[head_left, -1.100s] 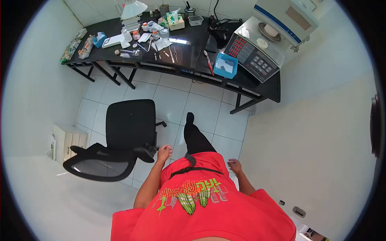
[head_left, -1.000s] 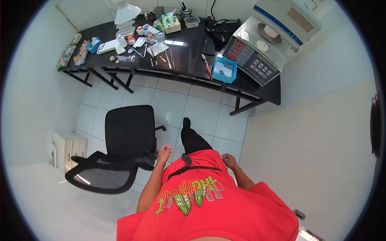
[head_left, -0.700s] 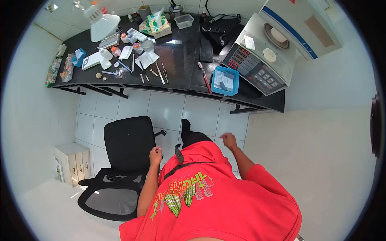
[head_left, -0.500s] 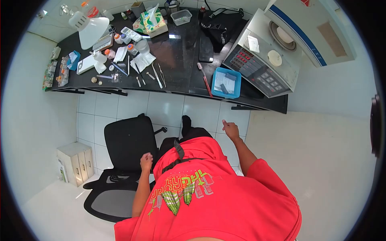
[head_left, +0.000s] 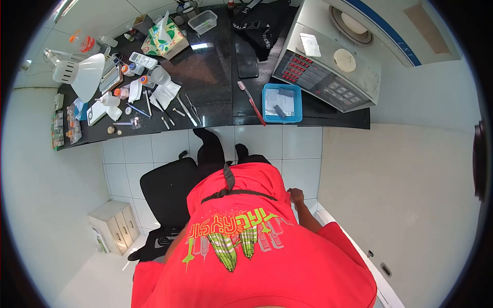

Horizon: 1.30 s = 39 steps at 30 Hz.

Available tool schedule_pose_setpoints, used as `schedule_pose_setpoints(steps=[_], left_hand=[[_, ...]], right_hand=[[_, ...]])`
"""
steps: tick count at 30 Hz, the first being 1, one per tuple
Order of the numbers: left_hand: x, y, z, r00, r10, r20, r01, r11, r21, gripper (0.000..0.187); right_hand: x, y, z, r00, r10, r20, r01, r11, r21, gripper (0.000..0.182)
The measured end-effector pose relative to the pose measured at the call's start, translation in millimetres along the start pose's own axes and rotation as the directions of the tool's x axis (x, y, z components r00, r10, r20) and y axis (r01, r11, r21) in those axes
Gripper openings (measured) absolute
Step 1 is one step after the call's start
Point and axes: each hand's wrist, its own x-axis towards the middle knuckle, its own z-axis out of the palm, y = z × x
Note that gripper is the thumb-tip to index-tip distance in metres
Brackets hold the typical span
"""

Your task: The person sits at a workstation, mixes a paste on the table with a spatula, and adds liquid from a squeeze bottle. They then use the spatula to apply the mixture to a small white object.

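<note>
My right hand (head_left: 296, 196) hangs low beside the hem of my red shirt (head_left: 246, 205), its fingers loosely curled, with nothing visible in them. My left hand is hidden; only a strip of that forearm (head_left: 175, 245) shows between the shirt and the black office chair (head_left: 169, 190). Ahead of me is the black worktop (head_left: 215, 97). Near its front edge are a blue tray (head_left: 282, 119) with dark strips and paper in it, and a red toothbrush (head_left: 251, 103). Tweezers (head_left: 192, 108) and several slim tools lie farther left.
A desktop machine (head_left: 328, 66) with red digits and a raised lid stands at the right. Small bottles, a tissue box (head_left: 165, 40), a white lamp (head_left: 82, 74) and a phone (head_left: 247, 61) share the worktop. A small drawer cabinet (head_left: 114, 226) sits on the floor at left.
My body has turned and come upright closer to the worktop, one leg stepping forward. My right hand has dropped back toward the shirt. My left hand has gone out of sight.
</note>
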Motion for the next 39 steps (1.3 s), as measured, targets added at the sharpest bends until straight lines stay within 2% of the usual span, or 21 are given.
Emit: schedule_pose_setpoints(steps=[1,3,5,6,7,9,10,12,13,16,18,19,21,25,27,29,32,34,38,39], left_hand=[[13,4,-3,1.000,0.003,0.013,-0.003,1.000,-0.002,0.041],[35,12,-19,1.000,-0.002,0.018,0.002,1.000,-0.009,0.041],[70,34,-22,1.000,-0.001,0.015,0.001,1.000,-0.019,0.042],[80,40,-29,1.000,0.005,0.017,-0.005,1.000,-0.022,0.042],[95,49,-34,1.000,0.015,0.025,-0.015,1.000,-0.024,0.042],[113,54,-47,0.997,0.047,0.057,-0.046,0.998,-0.031,0.042],[116,50,-51,0.995,0.061,0.079,-0.059,0.998,-0.037,0.042],[129,33,-74,0.991,0.072,0.115,-0.066,0.996,-0.054,0.042],[131,30,-79,0.990,0.069,0.124,-0.061,0.996,-0.065,0.043],[133,23,-83,0.992,0.048,0.112,-0.035,0.993,-0.115,0.043],[128,16,-84,0.995,0.046,0.090,-0.031,0.987,-0.159,0.043],[130,19,-79,0.996,0.039,0.082,-0.024,0.984,-0.178,0.043],[129,16,-79,0.997,0.020,0.078,-0.004,0.980,-0.201,0.044],[111,8,-80,0.996,0.012,0.084,0.007,0.975,-0.220,0.044],[96,14,-78,0.994,0.104,0.025,-0.094,0.961,-0.259,0.044],[95,22,-70,0.994,0.101,0.033,-0.088,0.959,-0.268,0.044],[71,19,-51,0.994,0.089,0.061,-0.071,0.967,-0.246,0.043],[84,31,-54,0.993,0.090,0.078,-0.071,0.973,-0.221,0.043],[79,33,-57,0.990,0.101,0.101,-0.083,0.982,-0.167,0.043],[80,32,-61,0.989,0.106,0.106,-0.089,0.984,-0.155,0.043]], right_hand=[[-6,-21,0,1.000,-0.002,0.005,0.002,1.000,-0.001,0.025],[-17,-74,6,0.949,0.172,-0.265,-0.083,0.945,0.315,0.024],[-6,-145,-2,0.898,0.190,-0.397,-0.005,0.906,0.423,0.023],[6,-174,-9,0.856,0.155,-0.492,0.028,0.938,0.344,0.024],[17,-201,-15,0.805,0.119,-0.581,0.168,0.894,0.415,0.030],[24,-280,-41,0.743,0.123,-0.658,0.258,0.855,0.451,0.043],[28,-313,-55,0.736,0.121,-0.666,0.261,0.857,0.444,0.043],[37,-361,-72,0.798,0.171,-0.578,0.162,0.863,0.479,0.052],[42,-370,-73,0.805,0.162,-0.570,0.160,0.867,0.472,0.052],[66,-382,-81,0.851,0.135,-0.507,0.103,0.904,0.415,0.056],[84,-368,-83,0.887,0.162,-0.432,0.052,0.895,0.443,0.050],[95,-362,-85,0.900,0.138,-0.414,0.059,0.901,0.429,0.050],[106,-350,-84,0.897,0.133,-0.421,0.125,0.837,0.533,0.042],[91,-365,-90,0.903,0.167,-0.396,0.105,0.808,0.579,0.035],[76,-367,-92,0.910,0.141,-0.390,0.116,0.816,0.566,0.034],[65,-382,-92,0.915,0.118,-0.386,0.127,0.823,0.553,0.033],[54,-420,-84,0.939,0.074,-0.336,0.128,0.830,0.542,0.032],[66,-449,-74,0.956,-0.071,-0.286,0.232,0.782,0.579,0.032],[98,-530,-35,0.970,-0.118,-0.214,0.234,0.694,0.680,0.032],[113,-542,-27,0.974,-0.138,-0.180,0.224,0.707,0.671,0.032]])
